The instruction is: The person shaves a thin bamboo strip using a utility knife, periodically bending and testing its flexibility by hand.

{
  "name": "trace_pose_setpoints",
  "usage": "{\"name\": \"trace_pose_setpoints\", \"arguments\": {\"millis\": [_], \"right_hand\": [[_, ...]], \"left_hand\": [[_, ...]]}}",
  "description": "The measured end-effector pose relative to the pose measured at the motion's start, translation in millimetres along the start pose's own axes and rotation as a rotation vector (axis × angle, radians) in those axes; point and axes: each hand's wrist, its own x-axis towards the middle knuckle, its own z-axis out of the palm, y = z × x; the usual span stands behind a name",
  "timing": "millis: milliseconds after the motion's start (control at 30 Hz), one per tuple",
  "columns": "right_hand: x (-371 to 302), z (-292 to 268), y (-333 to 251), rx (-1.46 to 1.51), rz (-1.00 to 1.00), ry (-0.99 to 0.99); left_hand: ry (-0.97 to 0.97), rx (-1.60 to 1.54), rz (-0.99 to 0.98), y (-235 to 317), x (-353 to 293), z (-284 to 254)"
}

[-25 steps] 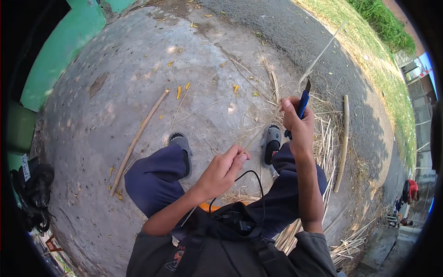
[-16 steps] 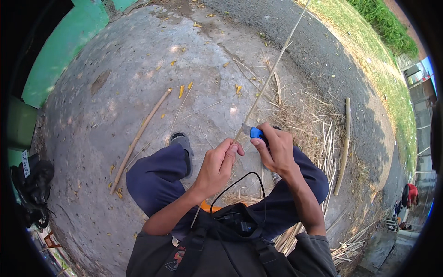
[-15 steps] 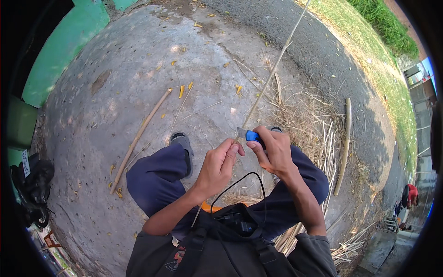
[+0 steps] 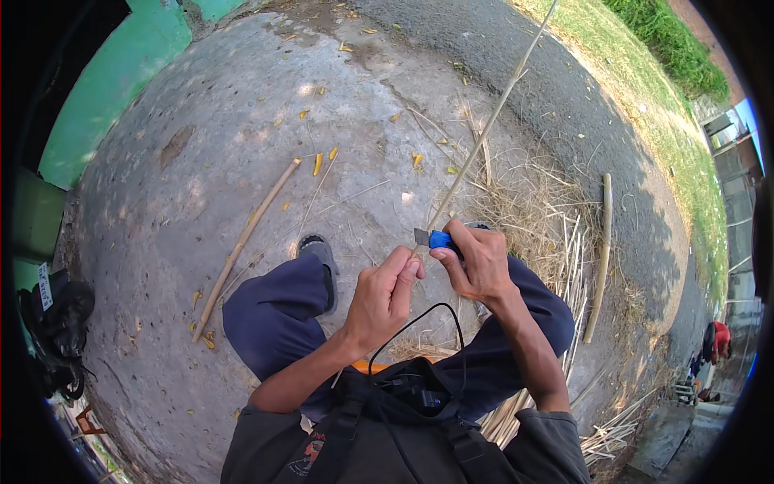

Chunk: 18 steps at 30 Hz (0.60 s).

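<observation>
My left hand [image 4: 380,290] pinches a long thin bamboo strip [image 4: 460,179] between thumb and fingers. The strip slants away to the far right and carries a small splinter partway along. Wrapped around a blue utility knife [image 4: 442,240], my right hand [image 4: 482,264] sits just right of the left one. The knife's short dark blade lies against the strip, just beyond my left fingertips. Both hands are above the ground between my bent knees. Part of the strip's near end shows below my left wrist.
A bamboo stick [image 4: 246,246] lies on the concrete at left, and a thicker pole [image 4: 601,258] at right. Dry shavings [image 4: 532,198] and a bundle of split strips [image 4: 571,274] lie beside my right leg. A black cable [image 4: 451,310] loops before my chest. A person in red [image 4: 717,339] is far right.
The strip's far part has swung slightly to the right. The blade has turned and shows more of its flat face. My left hand has shifted slightly toward me; the right has barely moved.
</observation>
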Motion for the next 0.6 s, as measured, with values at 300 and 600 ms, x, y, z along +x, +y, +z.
{"name": "trace_pose_setpoints", "arguments": {"millis": [300, 600], "right_hand": [[17.1, -36.8, 68.7, 0.261, 0.288, 0.51], [1.8, 1.9, 9.6, 0.786, 0.348, 0.067]], "left_hand": [[-0.091, 0.006, 0.054, -1.3, -21.3, 11.3], [-0.102, 0.063, -0.061, -1.2, -4.8, 0.9]]}}
